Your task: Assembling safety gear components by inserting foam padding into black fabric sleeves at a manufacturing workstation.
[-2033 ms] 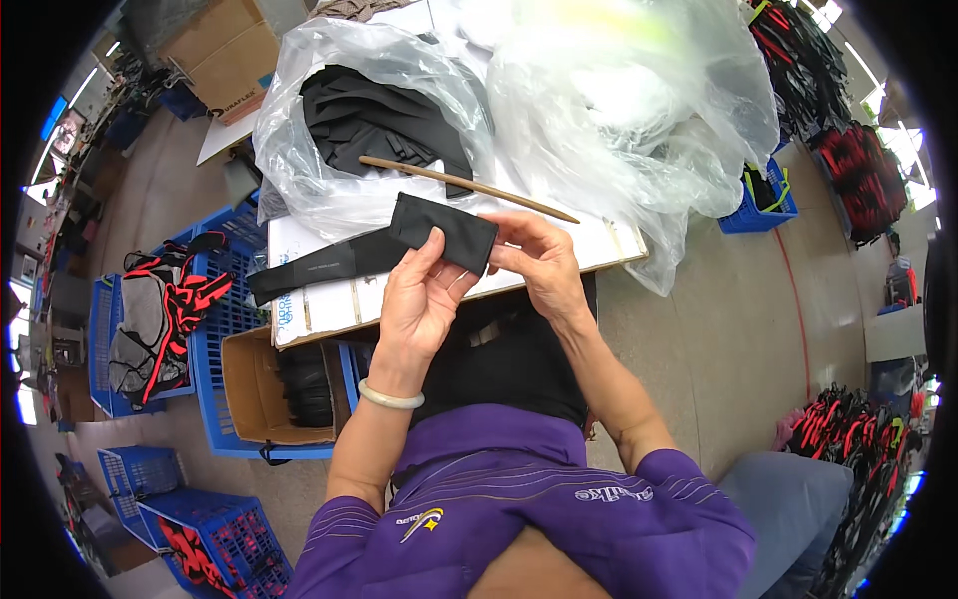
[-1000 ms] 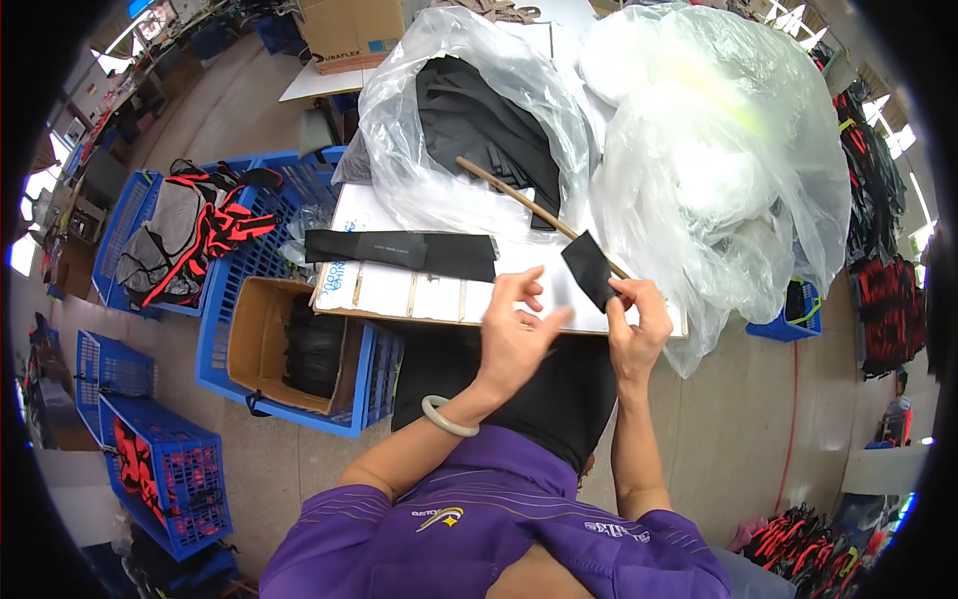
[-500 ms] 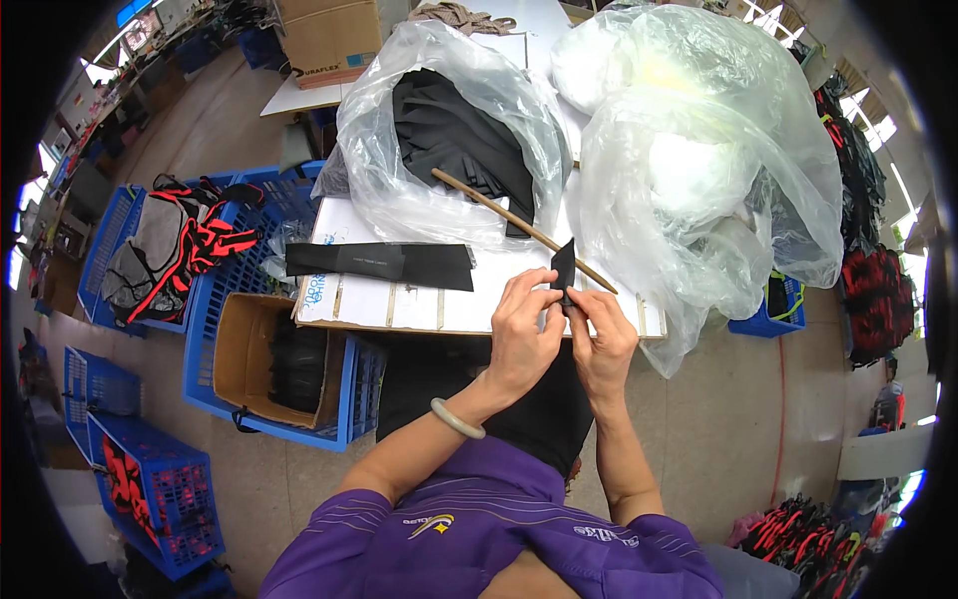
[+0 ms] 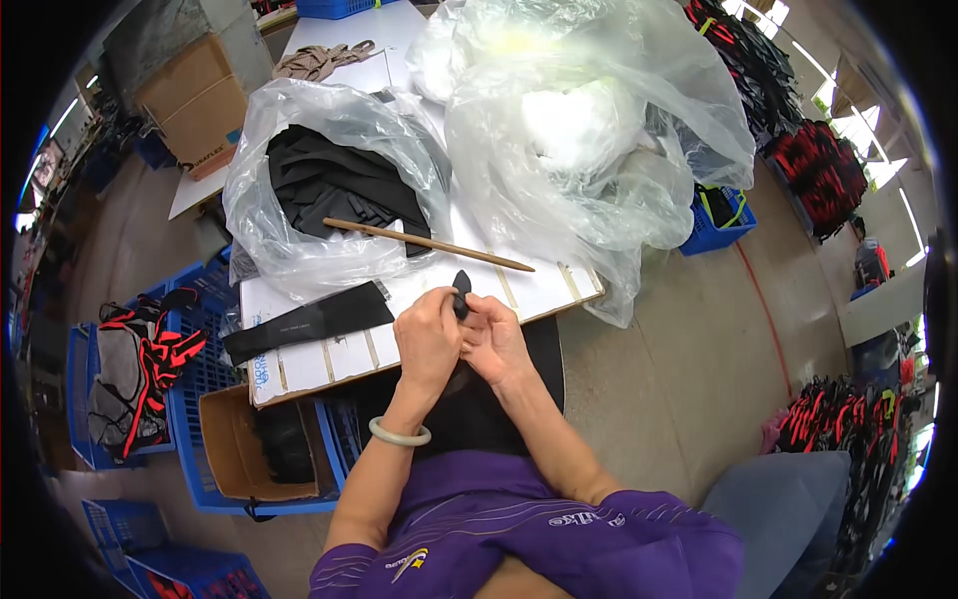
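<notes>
Fabric piece [image 4: 462, 284], small, black, folded-looking, pinched by bare left hand [image 4: 427, 337] near white rectangular tabletop's [image 4: 539, 290] front edge; hands together, bare right hand [image 4: 496, 344] touching, probably steadying, grip unclear. Slender brown wooden stick [image 4: 429, 242] perhaps weighs down clear plastic bag [image 4: 319, 105].

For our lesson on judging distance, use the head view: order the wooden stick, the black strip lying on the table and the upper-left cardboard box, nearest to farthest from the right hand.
From the right hand:
1. Wooden stick, just ahead.
2. Black strip, to the left.
3. Cardboard box, far ahead, left.
</notes>
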Motion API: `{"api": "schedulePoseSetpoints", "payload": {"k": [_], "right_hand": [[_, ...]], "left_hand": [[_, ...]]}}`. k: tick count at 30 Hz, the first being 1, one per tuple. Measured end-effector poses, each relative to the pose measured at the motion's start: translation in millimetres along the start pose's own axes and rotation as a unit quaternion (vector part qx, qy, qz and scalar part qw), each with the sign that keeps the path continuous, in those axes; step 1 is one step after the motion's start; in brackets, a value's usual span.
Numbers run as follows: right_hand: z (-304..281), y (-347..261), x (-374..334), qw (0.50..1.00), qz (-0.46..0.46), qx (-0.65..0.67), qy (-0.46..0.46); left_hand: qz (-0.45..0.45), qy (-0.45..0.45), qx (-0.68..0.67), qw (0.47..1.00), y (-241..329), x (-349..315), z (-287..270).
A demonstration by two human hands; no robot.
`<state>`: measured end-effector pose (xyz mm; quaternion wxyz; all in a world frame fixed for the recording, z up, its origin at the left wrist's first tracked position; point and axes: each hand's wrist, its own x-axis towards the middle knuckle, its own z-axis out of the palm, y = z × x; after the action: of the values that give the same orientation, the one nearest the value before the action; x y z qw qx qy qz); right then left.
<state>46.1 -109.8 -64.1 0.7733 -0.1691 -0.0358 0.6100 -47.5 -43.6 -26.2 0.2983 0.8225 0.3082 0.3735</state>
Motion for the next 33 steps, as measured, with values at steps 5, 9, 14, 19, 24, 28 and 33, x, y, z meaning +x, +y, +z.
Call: {"api": "schedulePoseSetpoints", "payload": {"k": [5, 9, 14, 19, 24, 28, 33], "right_hand": [[18, -28, 12, 0.916, -0.124, -0.372, 0.083], [18, -33, 11, 0.712, -0.294, -0.637, 0.002], [28, -31, 6, 0.686, -0.360, -0.632, 0.001], [38, -25, 23, 0.542, -0.497, -0.676, 0.052], [33, -11, 31, 0.544, -0.523, -0.647, 0.106], [32, -3, 24, 0.600, -0.518, -0.602, 0.097], [38, 3, 32, 0.639, -0.535, -0.543, 0.101]], "left_hand": [[-0.120, -0.035, -0.217, 0.968, 3, 0, 7], [-0.157, 0.081, -0.264, 0.948, 4, 0, 11], [-0.223, 0.148, -0.436, 0.859, 3, 5, 30], [-0.225, 0.146, -0.482, 0.834, 11, 16, 33], [-0.235, 0.073, -0.625, 0.741, -4, 20, 36], [-0.305, -0.031, -0.751, 0.585, -22, 19, 24], [-0.306, -0.077, -0.781, 0.539, -12, 25, 14]]}}
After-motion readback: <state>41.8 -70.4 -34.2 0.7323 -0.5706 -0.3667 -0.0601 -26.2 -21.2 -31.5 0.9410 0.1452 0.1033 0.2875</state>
